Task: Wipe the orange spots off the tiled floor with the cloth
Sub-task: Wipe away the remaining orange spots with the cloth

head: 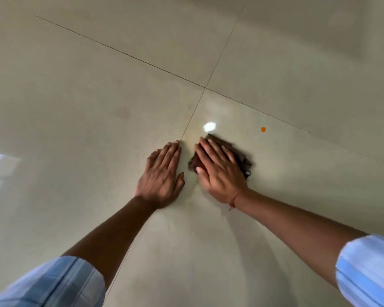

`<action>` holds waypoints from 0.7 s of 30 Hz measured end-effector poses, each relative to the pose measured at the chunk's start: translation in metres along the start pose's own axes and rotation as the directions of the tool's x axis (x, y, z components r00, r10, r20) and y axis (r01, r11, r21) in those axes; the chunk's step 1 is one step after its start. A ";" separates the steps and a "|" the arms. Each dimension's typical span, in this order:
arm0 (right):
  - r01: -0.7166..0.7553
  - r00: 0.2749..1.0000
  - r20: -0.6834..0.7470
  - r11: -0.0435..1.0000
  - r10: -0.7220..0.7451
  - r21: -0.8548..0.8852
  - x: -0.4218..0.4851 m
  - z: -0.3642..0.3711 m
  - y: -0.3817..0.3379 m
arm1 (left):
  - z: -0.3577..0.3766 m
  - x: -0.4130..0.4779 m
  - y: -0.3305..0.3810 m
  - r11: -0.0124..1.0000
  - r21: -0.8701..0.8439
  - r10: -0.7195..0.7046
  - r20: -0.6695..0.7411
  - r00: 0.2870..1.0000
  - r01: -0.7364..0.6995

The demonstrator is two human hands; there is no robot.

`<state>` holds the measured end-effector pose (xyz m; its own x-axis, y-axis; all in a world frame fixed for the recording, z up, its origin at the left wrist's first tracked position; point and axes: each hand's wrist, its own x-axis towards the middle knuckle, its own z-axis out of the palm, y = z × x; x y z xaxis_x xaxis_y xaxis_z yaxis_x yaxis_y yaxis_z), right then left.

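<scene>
Glossy beige tiled floor (98, 96), thin grout lines (195, 111) crossing ahead of the person, and a bright glare (209, 126) just beyond the hands. One orange spot (263, 129) is visible, uncovered, off to the right of the cloth (244, 160) and a bit farther out, clearly apart from it.

The right hand (220, 171) lies flat on top of the dark, bunched cloth with its fingers (211, 149) straight and close together. It is pressing down, not gripping. The left hand (162, 176) lies just beside it, palm flat on bare tile, fingers extended and holding nothing, likely a brace. There is a thread band (234, 199) on the right wrist, and the light blue sleeves (364, 273) are pushed up.

Risks, as I judge them:
- With only palm pressure and no grip, the cloth may slip out or ball up mid-stroke, so skin rubs the tile instead.
- A single pass could smear the spot into a streak instead of lifting it.
- The slick tile means the bracing hand could slide under the person's weight.
- Glare may hide leftover film.
- I can't tell whether more spots sit outside the view.
</scene>
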<state>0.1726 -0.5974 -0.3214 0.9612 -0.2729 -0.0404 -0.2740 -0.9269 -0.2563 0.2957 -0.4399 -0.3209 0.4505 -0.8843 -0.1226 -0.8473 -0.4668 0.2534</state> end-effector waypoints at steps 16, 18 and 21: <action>-0.169 0.985 -0.021 0.985 0.169 -0.031 0.135 -0.012 0.028 | 0.005 -0.001 -0.002 1.000 0.013 0.000 -0.040 0.999 0.000; -0.211 0.977 -0.005 0.976 0.211 -0.052 0.155 -0.012 0.021 | 0.005 0.001 -0.002 1.000 0.012 -0.001 -0.049 0.999 0.002; 0.154 0.983 0.111 0.986 -0.146 -0.061 0.121 -0.006 0.012 | 0.005 0.000 -0.002 1.000 0.008 -0.001 -0.022 1.000 0.001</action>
<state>0.2852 -0.6431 -0.3235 0.9886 -0.1043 -0.1091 -0.1246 -0.9717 -0.2005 0.2959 -0.4390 -0.3259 0.4573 -0.8835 -0.1011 -0.8490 -0.4676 0.2459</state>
